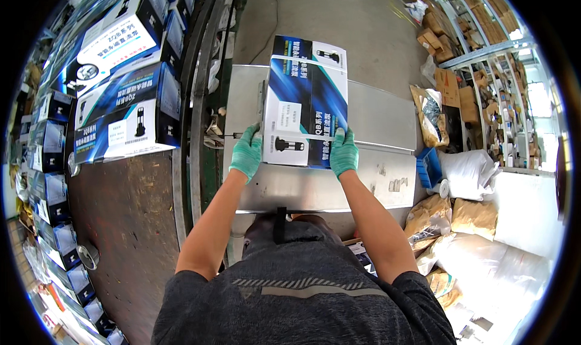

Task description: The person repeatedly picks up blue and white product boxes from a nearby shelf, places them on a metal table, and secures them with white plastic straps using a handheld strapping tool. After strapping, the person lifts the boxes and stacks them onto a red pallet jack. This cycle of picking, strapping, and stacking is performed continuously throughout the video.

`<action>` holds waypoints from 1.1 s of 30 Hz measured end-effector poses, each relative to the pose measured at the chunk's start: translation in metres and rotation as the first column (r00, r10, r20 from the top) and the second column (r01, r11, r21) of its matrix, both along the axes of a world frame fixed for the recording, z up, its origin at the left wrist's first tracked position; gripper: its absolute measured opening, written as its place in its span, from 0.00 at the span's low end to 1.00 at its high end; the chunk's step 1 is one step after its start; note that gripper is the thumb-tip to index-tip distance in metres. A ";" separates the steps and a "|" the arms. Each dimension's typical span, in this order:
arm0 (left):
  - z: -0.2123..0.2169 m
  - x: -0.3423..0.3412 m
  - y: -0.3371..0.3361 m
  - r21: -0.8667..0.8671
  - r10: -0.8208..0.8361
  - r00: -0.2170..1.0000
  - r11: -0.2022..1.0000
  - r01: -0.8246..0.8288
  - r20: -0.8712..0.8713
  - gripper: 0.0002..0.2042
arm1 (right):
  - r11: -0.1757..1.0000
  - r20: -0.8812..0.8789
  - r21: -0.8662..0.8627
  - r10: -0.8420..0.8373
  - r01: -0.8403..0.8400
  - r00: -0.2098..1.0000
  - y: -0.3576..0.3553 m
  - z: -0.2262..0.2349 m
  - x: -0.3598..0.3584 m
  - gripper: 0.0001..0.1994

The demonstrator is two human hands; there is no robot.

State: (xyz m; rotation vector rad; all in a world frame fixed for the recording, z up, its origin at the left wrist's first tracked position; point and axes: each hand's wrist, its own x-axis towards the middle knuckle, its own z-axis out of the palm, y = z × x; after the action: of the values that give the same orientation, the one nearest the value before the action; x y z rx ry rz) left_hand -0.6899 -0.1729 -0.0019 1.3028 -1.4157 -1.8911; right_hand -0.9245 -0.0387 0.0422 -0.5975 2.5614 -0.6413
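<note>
A blue, black and white printed cardboard box (305, 103) with pale straps around it lies on a silver metal work table (290, 191). Pictures of a pump are printed on it. My left hand (247, 153), in a green knit glove, presses the near left side of the box. On the near right side, my right hand (344, 152) in a matching glove grips it, its fingers partly over the top edge. The box is held between both hands, and its underside is hidden.
Similar boxes (130, 112) are stacked to the left on a brown worn surface (124, 218), past dark metal rails (187, 133). At right are a blue crate (428, 168), white sacks (469, 172), brown paper packages (475, 218) and loaded metal shelving (490, 45).
</note>
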 end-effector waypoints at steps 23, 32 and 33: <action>0.024 -0.055 0.031 -0.506 0.320 0.768 0.863 0.007 0.555 0.28 | 0.806 -0.333 -0.041 0.546 -0.590 0.769 -0.152 0.018 -0.127 0.39; 0.016 -0.053 0.040 -0.616 0.418 0.695 0.787 0.044 0.584 0.27 | 0.800 -0.300 0.059 0.585 -0.598 0.753 -0.211 0.030 -0.166 0.37; 0.018 -0.051 0.040 -0.671 0.456 0.705 0.741 0.038 0.543 0.25 | 0.794 -0.274 0.062 0.596 -0.605 0.754 -0.211 0.034 -0.167 0.36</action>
State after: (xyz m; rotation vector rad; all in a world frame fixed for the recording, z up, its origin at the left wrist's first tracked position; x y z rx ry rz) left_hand -0.7412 -0.1324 0.0163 1.7501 -1.8945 -0.5888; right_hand -1.0911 -0.2494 0.0761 -1.5410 2.3752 -0.3784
